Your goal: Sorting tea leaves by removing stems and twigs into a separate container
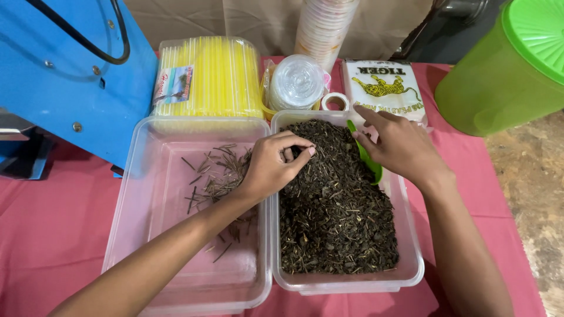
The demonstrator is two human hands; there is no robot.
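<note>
Two clear plastic tubs stand side by side on a pink cloth. The right tub point(411, 258) is full of dark dried tea leaves point(335, 217). The left tub point(147, 194) holds only a small scatter of thin stems point(214, 173). My left hand point(271, 167) hovers over the divide between the tubs, fingertips pinched together above the leaves; what it pinches is too small to see. My right hand point(399, 147) rests at the far right corner of the leaf tub, touching a green scoop point(367, 158) that lies in the leaves.
Behind the tubs are a pack of yellow straws point(208, 76), a bag of clear lids point(296, 82), a stack of cups point(323, 26) and a white packet of plastic bags point(385, 85). A blue machine point(64, 70) stands far left, a green lidded jug point(505, 70) far right.
</note>
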